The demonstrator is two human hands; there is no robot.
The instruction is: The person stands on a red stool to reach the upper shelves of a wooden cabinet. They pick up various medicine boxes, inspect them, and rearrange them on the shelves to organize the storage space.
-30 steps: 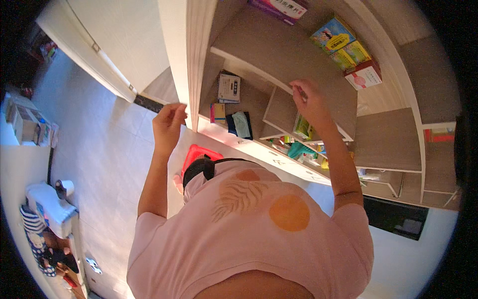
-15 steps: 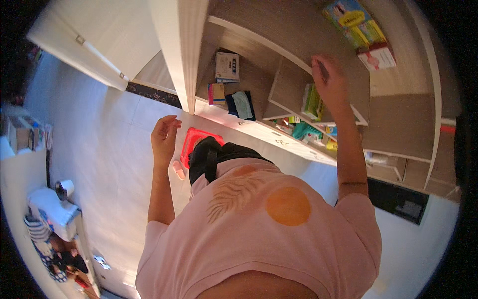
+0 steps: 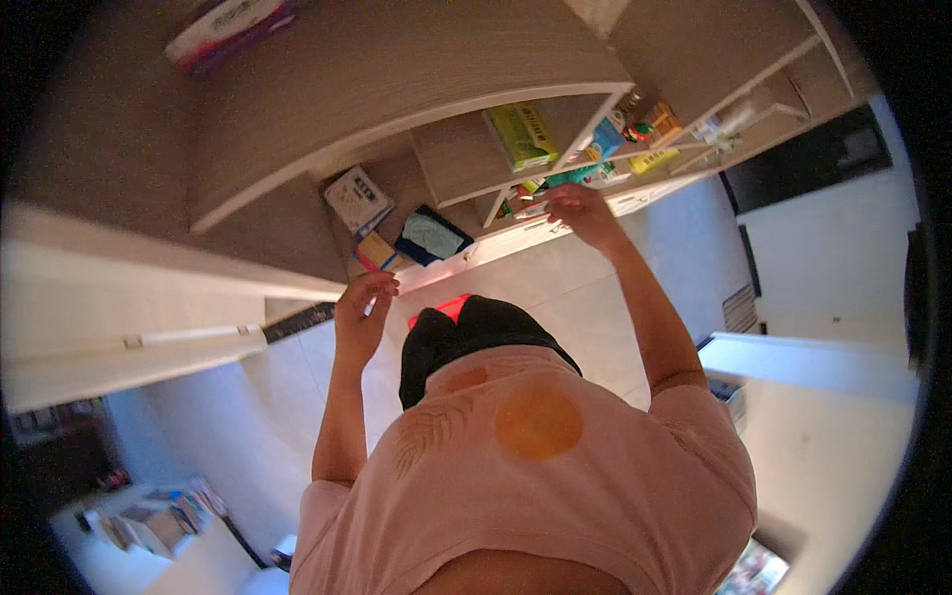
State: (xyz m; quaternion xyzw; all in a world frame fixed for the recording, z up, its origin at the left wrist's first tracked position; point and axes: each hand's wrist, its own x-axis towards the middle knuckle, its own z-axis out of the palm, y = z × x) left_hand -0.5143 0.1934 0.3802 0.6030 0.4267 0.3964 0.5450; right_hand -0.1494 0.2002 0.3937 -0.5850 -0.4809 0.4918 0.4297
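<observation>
My left hand [image 3: 365, 311] hangs just in front of the cabinet, loosely bent and empty, close to a small yellow-and-blue box [image 3: 378, 252] on the shelf. Beside that box lie a white printed box [image 3: 358, 200] and a dark folded cloth item with a pale blue-green top [image 3: 433, 236]. At the front edge of the cabinet is my right hand [image 3: 587, 214], its fingers loosely bent and apart, with nothing visible in them. Past its fingertips, green packets [image 3: 575, 177] and other small goods sit in a low compartment. A yellow-green box [image 3: 524, 135] stands in the cubby above.
A wide upper shelf [image 3: 397, 79] spans the cabinet, with a purple-and-white package [image 3: 230, 32] at far left. Blue box [image 3: 603, 139] and orange box [image 3: 662, 123] stand to the right. White cabinet door [image 3: 129, 347] hangs at left. A red stool [image 3: 441, 309] peeks out beyond my legs.
The view has swung along the cabinet, bringing the purple package into sight. My right hand has come down from the upper shelf to the front edge; my left is now nearer the small boxes.
</observation>
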